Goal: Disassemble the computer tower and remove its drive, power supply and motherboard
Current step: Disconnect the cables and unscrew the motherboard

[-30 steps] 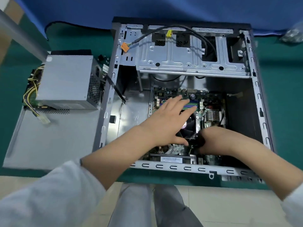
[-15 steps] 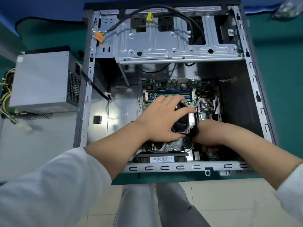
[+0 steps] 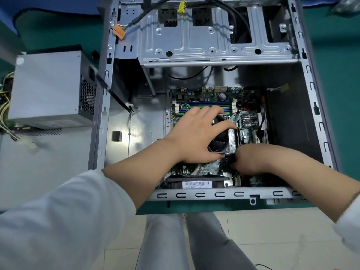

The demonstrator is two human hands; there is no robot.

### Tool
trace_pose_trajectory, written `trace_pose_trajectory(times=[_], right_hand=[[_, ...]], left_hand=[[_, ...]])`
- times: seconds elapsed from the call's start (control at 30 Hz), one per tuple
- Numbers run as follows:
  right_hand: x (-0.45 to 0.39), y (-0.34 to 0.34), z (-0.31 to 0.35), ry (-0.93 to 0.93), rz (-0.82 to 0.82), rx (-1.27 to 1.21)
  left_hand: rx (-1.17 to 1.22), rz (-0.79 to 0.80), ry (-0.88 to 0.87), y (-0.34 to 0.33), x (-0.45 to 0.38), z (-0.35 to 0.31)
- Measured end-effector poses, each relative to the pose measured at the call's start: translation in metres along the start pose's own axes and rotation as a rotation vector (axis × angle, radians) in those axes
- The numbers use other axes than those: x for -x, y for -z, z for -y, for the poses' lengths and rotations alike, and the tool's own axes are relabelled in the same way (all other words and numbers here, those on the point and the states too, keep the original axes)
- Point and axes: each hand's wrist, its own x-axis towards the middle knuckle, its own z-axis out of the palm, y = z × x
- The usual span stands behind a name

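Note:
The open computer tower (image 3: 311,78) lies on its side on the green table. Its green motherboard (image 3: 212,94) sits on the case floor. My left hand (image 3: 196,133) grips the black CPU cooler fan (image 3: 220,141) in the board's middle, fingers curled over its far edge. My right hand (image 3: 251,158) is just right of the fan's near corner, fingers curled round a small black part (image 3: 228,158) there; what it is stays hidden. The grey power supply (image 3: 48,88) stands outside the case at the left, on the removed side panel (image 3: 48,168).
An empty metal drive cage (image 3: 194,43) spans the case's far end, with loose black cables, a yellow plug (image 3: 182,5) and an orange plug (image 3: 118,32). A flat black cable (image 3: 115,94) hangs over the left wall. The near case wall (image 3: 214,194) runs under my forearms.
The view has shifted closer over the case. My left hand went from flat on the fan to curled round it. My right hand stays at the fan's near right corner.

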Motion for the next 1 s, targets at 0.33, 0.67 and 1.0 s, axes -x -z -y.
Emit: trace_pose_trajectory(times=[0.33, 0.67, 1.0], right_hand=[[-0.002, -0.001, 0.004, 0.001, 0.002, 0.088], [0.000, -0.004, 0.001, 0.022, -0.091, 0.210], [0.003, 0.000, -0.003, 0.119, -0.116, 0.137]], left_hand=[[0.020, -0.019, -0.003, 0.000, 0.002, 0.000], [0.034, -0.033, -0.009, -0.002, 0.001, -0.001], [0.026, -0.037, 0.003, -0.002, 0.001, -0.003]])
